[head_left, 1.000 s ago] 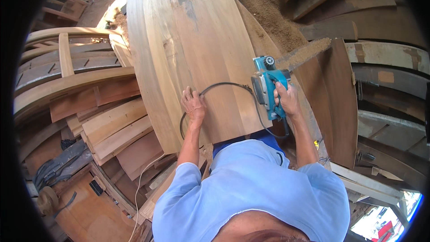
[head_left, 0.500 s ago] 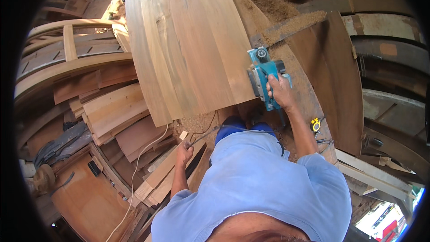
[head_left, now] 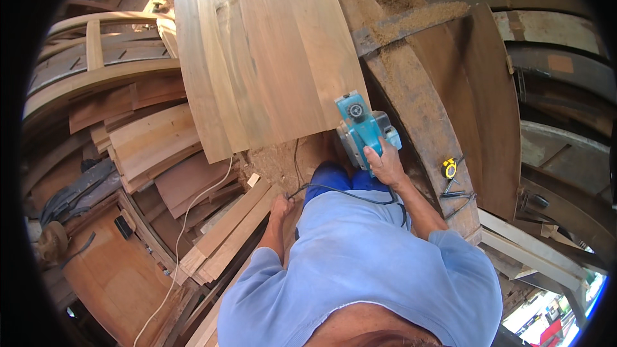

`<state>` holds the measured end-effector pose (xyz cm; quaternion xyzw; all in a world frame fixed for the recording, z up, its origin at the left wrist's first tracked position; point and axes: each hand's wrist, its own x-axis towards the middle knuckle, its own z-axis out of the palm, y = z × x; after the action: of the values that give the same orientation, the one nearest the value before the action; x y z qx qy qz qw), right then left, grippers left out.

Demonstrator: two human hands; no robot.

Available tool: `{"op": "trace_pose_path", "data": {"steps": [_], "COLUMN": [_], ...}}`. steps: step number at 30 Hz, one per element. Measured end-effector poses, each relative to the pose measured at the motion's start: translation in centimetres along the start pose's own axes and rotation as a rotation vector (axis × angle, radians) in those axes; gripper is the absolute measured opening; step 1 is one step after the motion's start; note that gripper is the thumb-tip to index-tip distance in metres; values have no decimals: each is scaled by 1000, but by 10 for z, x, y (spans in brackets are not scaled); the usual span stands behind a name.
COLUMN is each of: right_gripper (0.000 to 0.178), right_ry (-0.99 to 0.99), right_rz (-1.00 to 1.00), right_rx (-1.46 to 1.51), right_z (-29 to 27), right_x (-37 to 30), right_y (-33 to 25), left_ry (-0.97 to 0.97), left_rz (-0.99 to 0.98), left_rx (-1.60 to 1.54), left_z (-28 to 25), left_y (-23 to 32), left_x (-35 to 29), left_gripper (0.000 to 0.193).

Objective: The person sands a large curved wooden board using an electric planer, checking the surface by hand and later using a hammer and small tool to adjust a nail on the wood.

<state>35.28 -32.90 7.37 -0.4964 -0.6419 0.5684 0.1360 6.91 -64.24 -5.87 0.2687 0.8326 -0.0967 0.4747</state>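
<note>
A teal electric planer (head_left: 363,130) is gripped by my right hand (head_left: 386,162) at its handle. Its front end overlaps the near right corner of a wide wooden panel (head_left: 270,71), while its rear hangs past the panel's near edge, close to my body. I cannot tell whether its sole touches the wood. My left hand (head_left: 281,208) is low on the left, closed around the dark power cord (head_left: 340,191), which runs in front of my waist toward the right side.
A yellow tape measure (head_left: 448,168) lies on the dusty bench beam (head_left: 418,90) at right, near some small tools (head_left: 456,194). Stacked boards (head_left: 157,141) and cut planks (head_left: 234,231) fill the left. A pale cable (head_left: 183,228) crosses there. Sawdust (head_left: 418,19) covers the beam's far part.
The planer in my right hand has come nearer my body and slightly left, from the panel's right edge to its near corner. My left hand, still holding the cord, has moved slightly right.
</note>
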Motion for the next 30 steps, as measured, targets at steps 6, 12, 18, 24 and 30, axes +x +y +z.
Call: {"op": "trace_pose_path", "data": {"steps": [6, 12, 18, 24, 30], "right_gripper": [70, 72, 71, 68, 66], "right_ry": [43, 67, 94, 108, 109], "right_rz": [-36, -66, -109, -103, -82], "right_rx": [-78, -107, -100, -119, -118], "right_z": [-2, -2, -1, -2, 0], "right_x": [16, 34, 49, 61, 74], "right_y": [-14, -28, -36, -38, -45], "left_ry": [-43, -2, 40, 20, 1], "left_rz": [-24, 27, 69, 52, 41], "left_rx": [-15, -34, 37, 11, 19], "left_z": [-5, -8, -10, -14, -14], "left_y": [8, 11, 14, 19, 21], "left_x": [7, 8, 10, 11, 17], "left_gripper": [34, 31, 30, 30, 31]}}
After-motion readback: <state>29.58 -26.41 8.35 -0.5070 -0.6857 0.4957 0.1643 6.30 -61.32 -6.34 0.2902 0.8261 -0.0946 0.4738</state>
